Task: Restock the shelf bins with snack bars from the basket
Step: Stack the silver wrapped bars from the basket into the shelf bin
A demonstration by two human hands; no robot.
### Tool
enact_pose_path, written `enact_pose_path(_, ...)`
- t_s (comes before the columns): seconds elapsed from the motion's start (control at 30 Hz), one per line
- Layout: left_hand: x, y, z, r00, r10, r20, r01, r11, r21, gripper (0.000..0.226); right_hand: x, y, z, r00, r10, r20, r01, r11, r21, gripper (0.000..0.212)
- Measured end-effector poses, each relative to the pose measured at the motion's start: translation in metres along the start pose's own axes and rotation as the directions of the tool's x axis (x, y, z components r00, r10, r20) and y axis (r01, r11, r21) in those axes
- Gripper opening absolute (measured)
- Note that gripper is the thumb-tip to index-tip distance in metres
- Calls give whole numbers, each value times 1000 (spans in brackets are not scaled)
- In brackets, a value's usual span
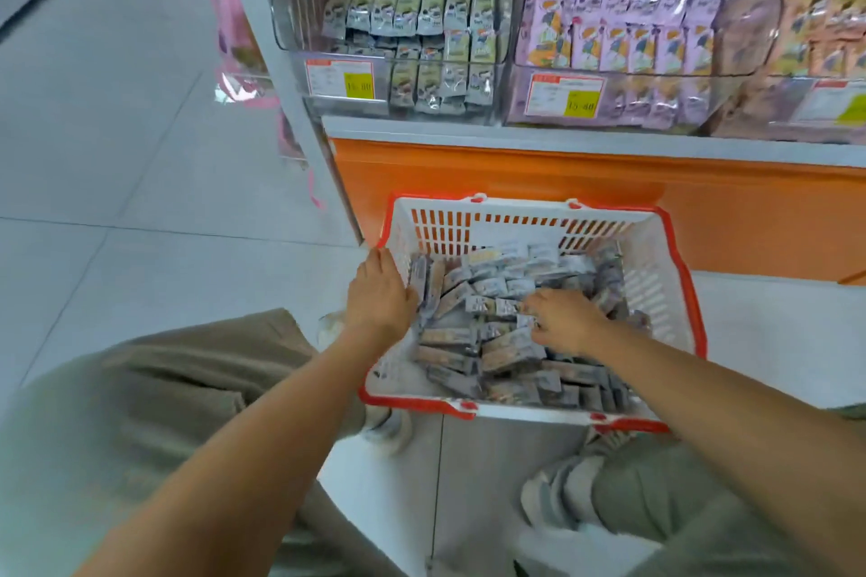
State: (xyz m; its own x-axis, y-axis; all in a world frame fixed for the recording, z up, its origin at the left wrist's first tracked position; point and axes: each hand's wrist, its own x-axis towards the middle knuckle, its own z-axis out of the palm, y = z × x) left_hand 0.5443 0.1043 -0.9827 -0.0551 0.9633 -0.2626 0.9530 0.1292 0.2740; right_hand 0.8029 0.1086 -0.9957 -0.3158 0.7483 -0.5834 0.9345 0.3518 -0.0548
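Note:
A white basket with a red rim sits on the floor in front of the shelf, holding a heap of grey-blue snack bars. My left hand rests over the basket's left wall, fingers curled against upright bars at the pile's left edge. My right hand lies on the middle of the pile, fingers pinching at bars there. Above, a clear shelf bin holds matching grey bars standing in rows, with space at its top and left.
To the right, a second clear bin is packed with pink-lilac bars, and another bin holds peach ones. Price tags hang on the bin fronts. An orange shelf base stands behind the basket. My knees flank it on the tiled floor.

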Motion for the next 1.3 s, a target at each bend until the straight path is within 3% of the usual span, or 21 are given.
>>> enact_pose_path(0.07, -2, 0, 12, 999, 0, -37, 0, 1000, -14, 73, 7, 1, 23, 993, 47, 112, -50, 999, 20, 50)
enact_pose_path(0.23, -6, -7, 27, 992, 14, -129, -20, 999, -41, 79, 26, -3, 62, 982, 125, 140, -125, 992, -7, 47)
enact_pose_path(0.47, -9, -18, 35, 990, 50, -129, -54, 998, -26, 75, 47, -5, 79, 992, 115, 58, -101, 974, -201, 35)
enact_pose_path(0.57, -9, -19, 35, 991, 53, -120, -56, 998, -23, 75, 50, -6, 75, 999, 43, -2, -43, 995, -90, 34)
enact_pose_path(0.7, -11, -15, 27, 992, 53, -112, -48, 998, 44, 69, 44, -13, 46, 991, 35, -126, -9, 979, 204, 35)
enact_pose_path(0.83, -15, -7, 14, 984, 178, -24, -176, 982, 64, 64, 31, -25, -2, 959, 46, -281, 62, 930, 364, 31)
enact_pose_path(0.97, -21, 13, -4, 938, 326, 117, -303, 936, -177, 71, 13, -35, -62, 911, 109, -398, 154, 805, 573, 17)
enact_pose_path(1.07, -25, 30, -26, 965, 257, 60, -204, 871, -447, 58, -1, -40, -103, 859, 120, -498, 271, 718, 641, 23)
enact_pose_path(1.2, -28, 40, -67, 983, 171, -68, -172, 723, -669, 18, -24, -47, -154, 831, 119, -544, 358, 634, 685, 38)
enact_pose_path(1.3, -24, 40, -99, 986, 127, -106, -160, 580, -798, 16, -34, -49, -186, 772, 155, -616, 431, 585, 687, 30)
